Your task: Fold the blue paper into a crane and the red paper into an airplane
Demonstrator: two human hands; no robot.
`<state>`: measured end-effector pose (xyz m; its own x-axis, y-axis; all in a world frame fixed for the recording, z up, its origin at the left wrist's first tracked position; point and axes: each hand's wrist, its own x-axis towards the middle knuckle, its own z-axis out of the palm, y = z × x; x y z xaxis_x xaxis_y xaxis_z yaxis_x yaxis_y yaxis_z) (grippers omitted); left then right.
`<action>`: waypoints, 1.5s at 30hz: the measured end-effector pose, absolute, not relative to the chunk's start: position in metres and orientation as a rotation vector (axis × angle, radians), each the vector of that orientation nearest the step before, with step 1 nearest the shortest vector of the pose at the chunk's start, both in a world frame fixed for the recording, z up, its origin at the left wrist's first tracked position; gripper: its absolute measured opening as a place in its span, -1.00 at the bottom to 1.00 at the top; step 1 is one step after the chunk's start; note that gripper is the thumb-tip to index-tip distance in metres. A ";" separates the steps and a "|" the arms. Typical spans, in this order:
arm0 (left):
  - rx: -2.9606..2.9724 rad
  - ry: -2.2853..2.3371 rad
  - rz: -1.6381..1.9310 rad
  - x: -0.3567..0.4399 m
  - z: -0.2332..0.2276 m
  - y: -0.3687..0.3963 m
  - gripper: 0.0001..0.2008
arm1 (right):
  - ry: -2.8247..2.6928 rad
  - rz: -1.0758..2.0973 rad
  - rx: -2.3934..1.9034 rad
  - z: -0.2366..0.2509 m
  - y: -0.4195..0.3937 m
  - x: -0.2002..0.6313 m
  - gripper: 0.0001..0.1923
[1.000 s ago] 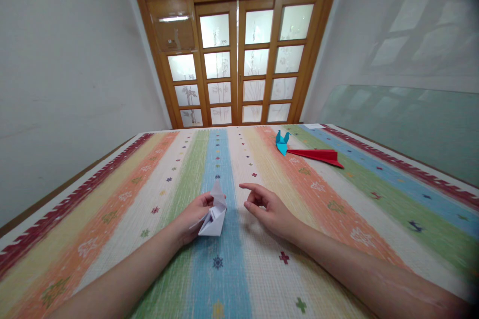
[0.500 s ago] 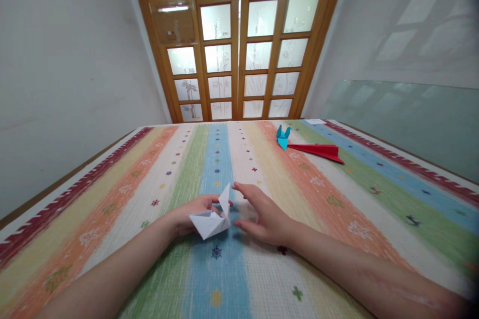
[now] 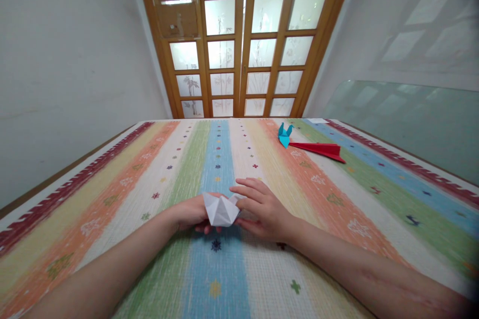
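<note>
A white folded-paper piece (image 3: 221, 211) with pointed corners is held just above the striped tablecloth, over its blue band. Behind its left side, my left hand (image 3: 192, 213) grips it, with the thumb hidden and some fingertips showing underneath. From the right, my right hand (image 3: 264, 209) pinches the paper's right end between thumb and fingers, while its upper fingers stretch over the top. The paper hides part of the contact on both sides.
A blue folded-paper figure (image 3: 285, 135) with two upright points stands at the far right of the striped tablecloth (image 3: 157, 269). Touching or close beside it lies a red paper plane (image 3: 318, 149). Wooden glazed doors (image 3: 241, 50) stand behind the table, with walls at both sides.
The white folded paper has turned, so a broad faceted side now faces me. My right hand has closed in on its right end, and my left fingers have shifted beneath it.
</note>
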<state>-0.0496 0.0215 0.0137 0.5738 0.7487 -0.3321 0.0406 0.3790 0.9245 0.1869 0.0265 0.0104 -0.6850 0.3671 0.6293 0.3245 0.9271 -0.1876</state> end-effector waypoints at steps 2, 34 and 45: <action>1.191 0.934 0.482 -0.048 0.011 0.022 -0.83 | -2.358 0.148 -0.523 0.010 0.029 0.188 -0.78; 0.907 0.693 1.103 -0.040 0.011 0.021 -0.75 | -1.662 1.493 -0.896 -0.002 0.041 0.183 -0.60; 0.951 0.943 1.338 -0.052 0.004 0.041 -0.67 | -1.476 1.702 -0.958 -0.001 0.047 0.190 -0.57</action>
